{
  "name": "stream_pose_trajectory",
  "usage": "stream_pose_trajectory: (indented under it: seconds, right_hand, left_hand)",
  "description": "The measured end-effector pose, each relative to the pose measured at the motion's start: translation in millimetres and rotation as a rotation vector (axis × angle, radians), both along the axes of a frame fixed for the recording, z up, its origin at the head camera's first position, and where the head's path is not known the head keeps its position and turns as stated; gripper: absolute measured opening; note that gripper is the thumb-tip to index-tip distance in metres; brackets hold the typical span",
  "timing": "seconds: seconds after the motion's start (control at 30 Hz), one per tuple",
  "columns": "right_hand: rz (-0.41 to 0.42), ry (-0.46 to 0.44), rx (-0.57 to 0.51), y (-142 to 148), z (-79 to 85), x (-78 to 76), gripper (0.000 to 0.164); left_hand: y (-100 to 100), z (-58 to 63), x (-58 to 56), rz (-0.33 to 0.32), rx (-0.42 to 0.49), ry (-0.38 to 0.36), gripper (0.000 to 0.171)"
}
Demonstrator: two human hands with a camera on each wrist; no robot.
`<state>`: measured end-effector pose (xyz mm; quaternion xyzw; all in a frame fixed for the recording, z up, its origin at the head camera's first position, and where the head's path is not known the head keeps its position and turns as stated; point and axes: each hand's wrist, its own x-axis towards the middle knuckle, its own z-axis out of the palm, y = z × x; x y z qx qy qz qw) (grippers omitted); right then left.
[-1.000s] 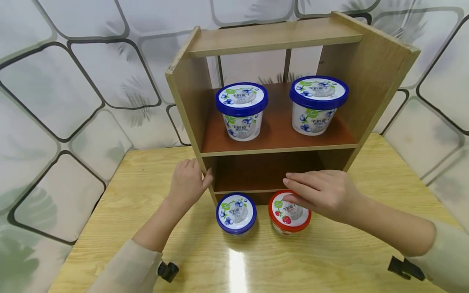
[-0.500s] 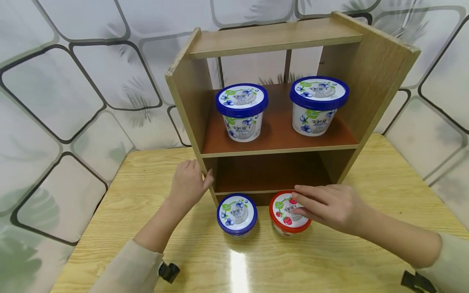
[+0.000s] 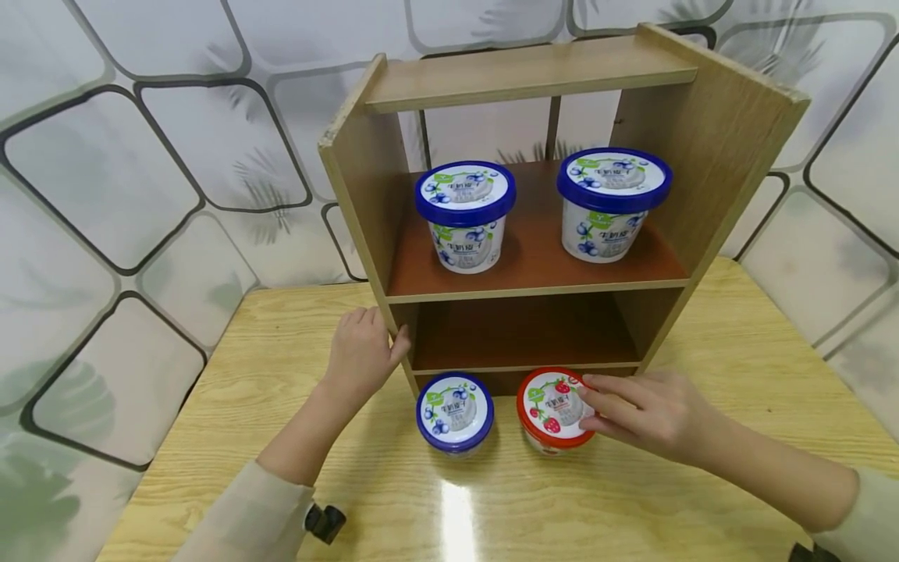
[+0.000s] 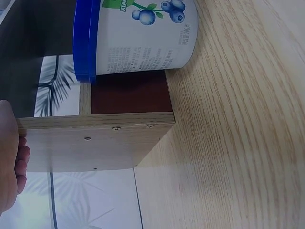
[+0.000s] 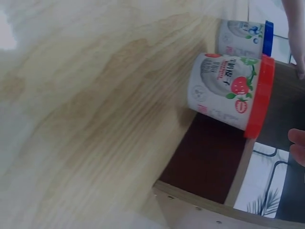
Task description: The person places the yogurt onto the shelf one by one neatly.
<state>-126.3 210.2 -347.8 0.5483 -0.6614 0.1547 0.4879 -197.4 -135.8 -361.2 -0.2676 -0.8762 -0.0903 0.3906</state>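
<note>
My left hand (image 3: 361,351) grips the left side panel of a small wooden shelf unit (image 3: 537,290), thumb on the inner side and fingers outside. In the left wrist view those curled fingers (image 4: 22,164) show at the panel. A tub with a blue lid and blueberry print (image 3: 455,414) stands on the table before the shelf. Beside it stands a tub with a red lid and strawberry print (image 3: 551,410). My right hand (image 3: 653,414), fingers fairly straight, overlaps the red lid's right edge in the head view; the right wrist view shows its fingertips (image 5: 298,143) apart from that lid.
Two more blue-lidded tubs, one left (image 3: 465,217) and one right (image 3: 614,204), stand on the upper shelf board. Below them is the lower compartment (image 3: 520,328). A patterned wall covering (image 3: 175,179) rises behind the wooden table (image 3: 281,336).
My right hand has drawn back to the right and a little down, uncovering more of the red lid. My left hand stays on the side panel. The tubs have not moved.
</note>
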Motion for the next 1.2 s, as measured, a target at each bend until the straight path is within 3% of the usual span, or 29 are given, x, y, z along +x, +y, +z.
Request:
stream_pose_trajectory:
  seconds: [0.2, 0.63, 1.2]
  right_hand:
    - [0.021, 0.006, 0.001, 3.8, -9.7, 1.1, 0.033]
    - [-0.017, -0.004, 0.027, 13.4, -35.9, 3.5, 0.034]
    - [-0.002, -0.033, 0.041, 16.1, -52.0, 4.2, 0.03]
  left_hand:
    - [0.1, -1.0, -1.4, -0.004, 0.004, 0.019, 0.025]
    - [0.3, -0.7, -0.6, 0.003, 0.004, 0.015, 0.026]
    - [0.2, -1.2, 0.1, 0.025, -0.004, 0.0, 0.025]
